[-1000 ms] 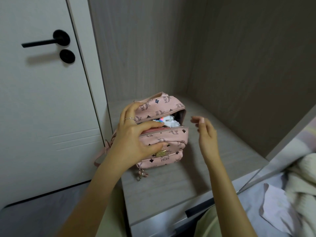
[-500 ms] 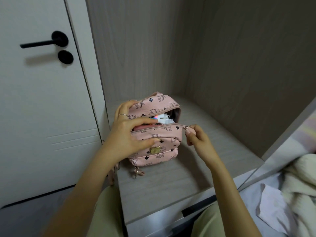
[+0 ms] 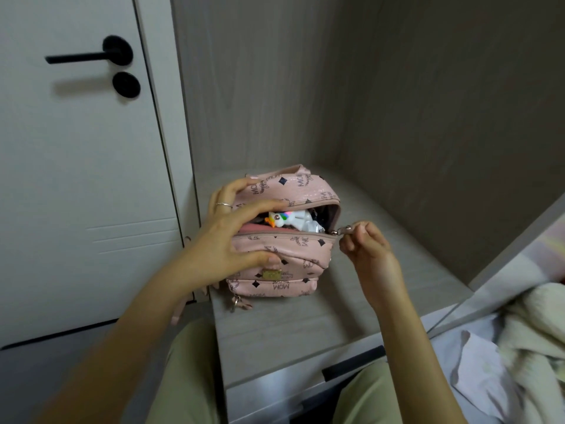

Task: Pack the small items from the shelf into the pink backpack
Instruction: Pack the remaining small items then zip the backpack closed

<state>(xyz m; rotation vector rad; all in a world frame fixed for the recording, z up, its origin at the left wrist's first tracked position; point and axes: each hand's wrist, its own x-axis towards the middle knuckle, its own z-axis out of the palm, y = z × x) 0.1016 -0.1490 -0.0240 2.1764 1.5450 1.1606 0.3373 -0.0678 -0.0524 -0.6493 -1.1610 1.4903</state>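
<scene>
The pink backpack (image 3: 293,255) stands on the grey wooden shelf (image 3: 305,319) with its top zip open. Inside the opening I see a white unicorn toy (image 3: 286,219) with a rainbow mane, lying on something pink and beside other white items. My left hand (image 3: 227,240) grips the bag's left side, fingers over the top flap and thumb on the front. My right hand (image 3: 365,240) pinches the metal zipper pull (image 3: 344,230) at the right end of the opening.
A white door with a black lever handle (image 3: 91,56) is to the left. The shelf's back and right walls close in the bag. A black drawer slot (image 3: 354,362) sits under the shelf. Crumpled white and cream fabric (image 3: 504,356) lies at the lower right.
My right hand came in from open air to the right end of the zip and took hold of the pull. The left hand kept its grip on the bag, which shifted slightly.
</scene>
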